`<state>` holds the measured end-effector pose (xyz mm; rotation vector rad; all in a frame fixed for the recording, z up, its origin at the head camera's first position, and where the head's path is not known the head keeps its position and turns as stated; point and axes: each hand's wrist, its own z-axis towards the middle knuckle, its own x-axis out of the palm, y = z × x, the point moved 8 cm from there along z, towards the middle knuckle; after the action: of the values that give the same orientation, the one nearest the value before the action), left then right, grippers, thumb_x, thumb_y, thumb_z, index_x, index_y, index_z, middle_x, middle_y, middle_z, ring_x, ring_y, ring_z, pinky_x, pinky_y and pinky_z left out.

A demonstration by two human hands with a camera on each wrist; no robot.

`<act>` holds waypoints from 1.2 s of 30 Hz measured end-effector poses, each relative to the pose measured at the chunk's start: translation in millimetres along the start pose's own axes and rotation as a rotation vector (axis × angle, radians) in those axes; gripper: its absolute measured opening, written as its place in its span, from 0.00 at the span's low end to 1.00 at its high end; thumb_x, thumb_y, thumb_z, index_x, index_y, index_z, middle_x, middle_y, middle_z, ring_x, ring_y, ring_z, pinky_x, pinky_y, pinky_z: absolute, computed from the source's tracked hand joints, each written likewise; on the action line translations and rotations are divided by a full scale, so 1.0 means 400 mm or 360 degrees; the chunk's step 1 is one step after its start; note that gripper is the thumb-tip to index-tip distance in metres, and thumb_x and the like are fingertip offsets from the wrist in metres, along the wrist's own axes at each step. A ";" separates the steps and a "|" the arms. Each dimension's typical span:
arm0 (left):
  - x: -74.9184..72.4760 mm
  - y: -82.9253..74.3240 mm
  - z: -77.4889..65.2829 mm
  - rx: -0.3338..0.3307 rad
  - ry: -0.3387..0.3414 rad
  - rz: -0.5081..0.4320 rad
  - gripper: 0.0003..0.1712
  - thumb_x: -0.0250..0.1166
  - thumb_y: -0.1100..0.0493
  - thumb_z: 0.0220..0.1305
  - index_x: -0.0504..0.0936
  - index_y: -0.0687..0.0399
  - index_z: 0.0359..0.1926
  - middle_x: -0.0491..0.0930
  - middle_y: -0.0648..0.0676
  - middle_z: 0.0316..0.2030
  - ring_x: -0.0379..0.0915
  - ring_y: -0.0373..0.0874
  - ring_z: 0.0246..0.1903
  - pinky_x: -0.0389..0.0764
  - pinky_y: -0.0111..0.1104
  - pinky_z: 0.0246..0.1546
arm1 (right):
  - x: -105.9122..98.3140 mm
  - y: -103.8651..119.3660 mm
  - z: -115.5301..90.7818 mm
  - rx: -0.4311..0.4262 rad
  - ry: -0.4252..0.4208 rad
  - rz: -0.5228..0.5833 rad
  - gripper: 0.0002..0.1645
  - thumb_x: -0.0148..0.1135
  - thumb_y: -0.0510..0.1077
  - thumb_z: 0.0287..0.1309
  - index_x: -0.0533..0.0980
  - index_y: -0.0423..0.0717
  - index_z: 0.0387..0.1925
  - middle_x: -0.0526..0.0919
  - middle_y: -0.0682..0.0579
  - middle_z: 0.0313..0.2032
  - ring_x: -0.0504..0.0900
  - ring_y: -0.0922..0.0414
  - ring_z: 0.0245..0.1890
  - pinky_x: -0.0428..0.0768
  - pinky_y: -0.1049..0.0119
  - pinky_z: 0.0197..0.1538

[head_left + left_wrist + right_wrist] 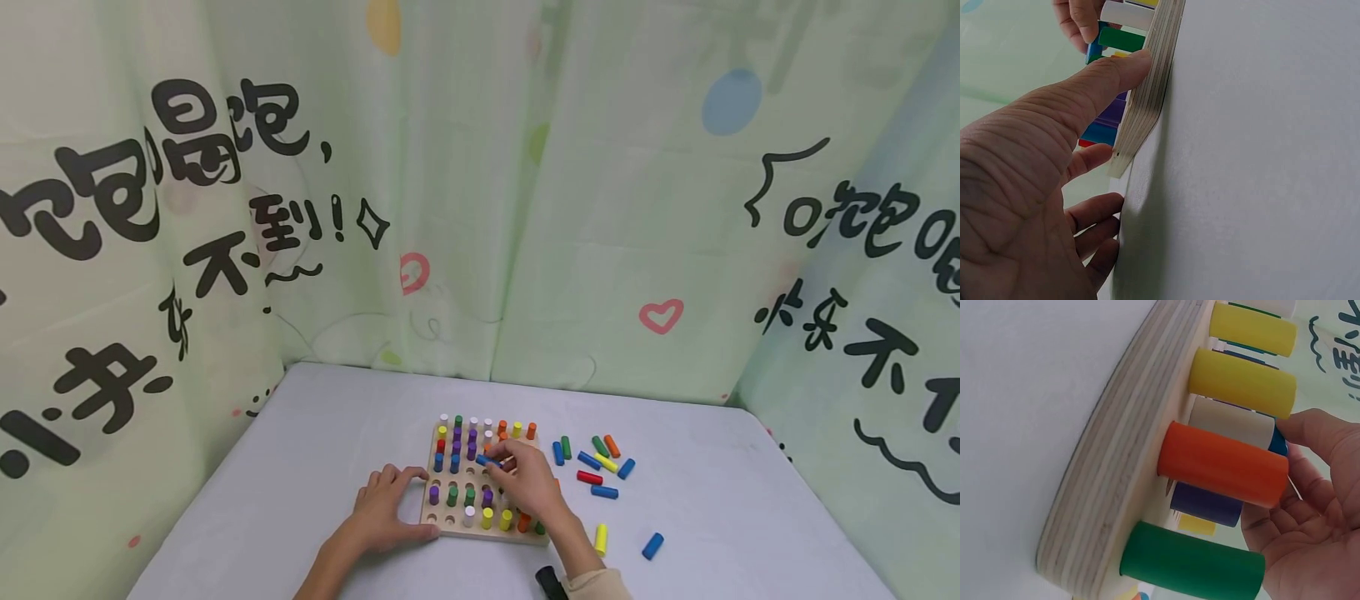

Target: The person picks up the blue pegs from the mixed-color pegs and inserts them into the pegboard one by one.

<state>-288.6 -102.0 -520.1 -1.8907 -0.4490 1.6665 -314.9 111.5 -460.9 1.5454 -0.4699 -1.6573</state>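
Observation:
A wooden pegboard [450,527] with rows of coloured pegs lies on the table. My left hand [382,510] rests at its left side, thumb and index finger touching the board's edge; the other fingers are relaxed in the left wrist view. Over the middle of the board, my right hand [527,479] pinches a blue peg [486,460], which is tilted above the holes. Standing pegs include a yellow peg [1244,381], an orange peg [1222,464] and a green peg [1191,561]. The right hand hides part of the board's right half.
Loose pegs lie right of the board, among them a red peg [589,477], a yellow peg [601,539] and a blue peg [652,546]. A black object [551,583] shows by the right wrist. A printed curtain [480,250] stands behind the white table [337,433].

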 end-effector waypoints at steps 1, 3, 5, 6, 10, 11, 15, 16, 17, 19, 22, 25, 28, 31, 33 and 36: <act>0.000 0.000 0.000 0.0002 0.0000 -0.0001 0.46 0.81 0.32 0.43 0.74 0.37 0.62 0.68 0.51 0.46 0.60 0.49 0.47 0.67 0.50 0.50 | 0.001 0.001 0.001 -0.0007 0.0003 -0.0003 0.05 0.68 0.37 0.65 0.81 0.42 0.42 0.84 0.51 0.39 0.80 0.56 0.37 0.79 0.72 0.38; -0.001 -0.001 0.000 0.0008 0.0000 -0.0001 0.46 0.81 0.32 0.43 0.74 0.37 0.62 0.68 0.51 0.46 0.60 0.49 0.47 0.67 0.50 0.51 | 0.004 0.001 0.004 -0.0013 0.0007 -0.0015 0.05 0.68 0.37 0.64 0.82 0.42 0.41 0.84 0.52 0.39 0.80 0.56 0.37 0.79 0.72 0.38; -0.002 -0.001 0.000 0.0013 -0.0001 -0.0003 0.46 0.81 0.32 0.43 0.74 0.37 0.63 0.68 0.51 0.46 0.60 0.49 0.47 0.67 0.50 0.50 | 0.006 0.002 0.006 -0.0007 0.0010 -0.0028 0.05 0.69 0.37 0.64 0.82 0.42 0.41 0.84 0.52 0.38 0.80 0.56 0.37 0.79 0.71 0.39; -0.002 -0.002 0.000 0.0016 -0.0003 -0.0003 0.46 0.81 0.32 0.43 0.73 0.37 0.63 0.68 0.51 0.46 0.60 0.49 0.47 0.67 0.50 0.50 | 0.007 0.001 0.007 -0.0006 0.0010 -0.0036 0.05 0.69 0.38 0.64 0.82 0.42 0.40 0.84 0.53 0.38 0.80 0.56 0.37 0.79 0.71 0.39; -0.003 -0.002 -0.001 0.0025 -0.0004 -0.0005 0.47 0.81 0.32 0.43 0.73 0.37 0.63 0.67 0.51 0.45 0.59 0.49 0.46 0.66 0.48 0.49 | 0.012 0.000 0.014 -0.0004 0.0007 -0.0061 0.04 0.69 0.38 0.64 0.83 0.42 0.39 0.84 0.54 0.36 0.80 0.57 0.36 0.79 0.71 0.39; -0.004 -0.003 -0.001 0.0032 -0.0005 -0.0002 0.47 0.80 0.32 0.43 0.73 0.37 0.63 0.67 0.51 0.45 0.59 0.49 0.46 0.66 0.48 0.48 | 0.013 0.001 0.015 -0.0017 0.0006 -0.0071 0.04 0.69 0.38 0.63 0.83 0.42 0.39 0.84 0.54 0.36 0.80 0.57 0.36 0.79 0.71 0.39; -0.004 -0.004 0.001 0.0037 -0.0002 -0.0001 0.47 0.80 0.32 0.43 0.73 0.37 0.63 0.67 0.51 0.44 0.59 0.49 0.46 0.66 0.47 0.47 | 0.018 0.002 0.022 -0.0025 0.0016 -0.0058 0.03 0.69 0.38 0.64 0.83 0.43 0.38 0.84 0.53 0.36 0.80 0.58 0.36 0.79 0.72 0.38; -0.005 -0.004 0.001 0.0037 0.0000 -0.0002 0.47 0.80 0.31 0.43 0.73 0.37 0.63 0.67 0.51 0.45 0.59 0.49 0.46 0.66 0.47 0.48 | 0.020 0.003 0.023 -0.0026 0.0022 -0.0051 0.03 0.69 0.38 0.64 0.82 0.43 0.38 0.83 0.53 0.37 0.80 0.57 0.36 0.79 0.72 0.38; -0.005 -0.005 0.001 0.0040 0.0001 -0.0005 0.47 0.80 0.32 0.43 0.73 0.37 0.63 0.67 0.51 0.45 0.59 0.49 0.46 0.66 0.47 0.48 | 0.022 0.003 0.025 -0.0026 0.0030 -0.0050 0.03 0.69 0.38 0.64 0.82 0.43 0.38 0.83 0.53 0.37 0.80 0.57 0.36 0.79 0.72 0.38; -0.005 -0.006 0.001 0.0040 0.0007 -0.0010 0.46 0.80 0.32 0.44 0.73 0.38 0.63 0.67 0.51 0.45 0.59 0.49 0.46 0.66 0.47 0.48 | 0.026 0.004 0.028 -0.0014 0.0045 -0.0059 0.02 0.69 0.38 0.64 0.82 0.44 0.38 0.83 0.53 0.37 0.79 0.57 0.36 0.78 0.72 0.38; -0.003 -0.006 0.000 0.0037 0.0019 -0.0018 0.46 0.80 0.32 0.44 0.73 0.38 0.63 0.67 0.51 0.46 0.59 0.49 0.47 0.66 0.47 0.49 | 0.033 0.005 0.032 -0.0004 0.0069 -0.0090 0.02 0.68 0.39 0.65 0.81 0.45 0.37 0.82 0.54 0.36 0.79 0.57 0.36 0.79 0.70 0.38; -0.002 -0.006 -0.002 0.0034 0.0025 -0.0016 0.46 0.80 0.32 0.44 0.74 0.38 0.63 0.67 0.51 0.46 0.60 0.49 0.47 0.66 0.48 0.49 | 0.037 0.007 0.033 0.0012 0.0078 -0.0091 0.04 0.69 0.39 0.64 0.81 0.44 0.39 0.83 0.52 0.37 0.78 0.57 0.36 0.80 0.68 0.39; -0.003 -0.005 -0.002 0.0028 0.0023 -0.0013 0.46 0.80 0.32 0.44 0.74 0.38 0.63 0.67 0.51 0.46 0.60 0.49 0.47 0.66 0.48 0.49 | 0.039 0.012 0.033 0.0020 0.0076 -0.0056 0.08 0.69 0.38 0.63 0.81 0.41 0.43 0.83 0.49 0.40 0.80 0.56 0.37 0.81 0.67 0.40; -0.005 -0.005 -0.002 0.0024 0.0019 -0.0005 0.46 0.80 0.32 0.44 0.74 0.38 0.63 0.67 0.51 0.46 0.60 0.49 0.46 0.66 0.48 0.49 | 0.039 0.019 0.033 0.0013 0.0073 -0.0014 0.10 0.70 0.37 0.63 0.81 0.39 0.45 0.84 0.47 0.41 0.81 0.56 0.38 0.82 0.67 0.41; -0.005 -0.004 -0.002 0.0021 0.0018 -0.0006 0.46 0.80 0.32 0.44 0.74 0.38 0.63 0.67 0.51 0.45 0.60 0.49 0.46 0.66 0.48 0.49 | 0.039 0.023 0.032 0.0007 0.0072 0.0005 0.11 0.69 0.37 0.63 0.81 0.39 0.46 0.84 0.47 0.42 0.81 0.55 0.38 0.82 0.67 0.41; -0.005 -0.003 -0.003 0.0020 0.0015 -0.0008 0.46 0.80 0.32 0.44 0.74 0.38 0.63 0.67 0.51 0.45 0.60 0.49 0.46 0.67 0.48 0.49 | 0.037 0.027 0.030 -0.0007 0.0064 0.0003 0.10 0.69 0.37 0.63 0.80 0.39 0.46 0.83 0.49 0.41 0.82 0.55 0.39 0.83 0.66 0.43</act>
<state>-287.6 -102.5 -517.6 -1.8860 -0.4387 1.6527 -321.9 90.8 -460.4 1.5717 -0.4460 -1.6218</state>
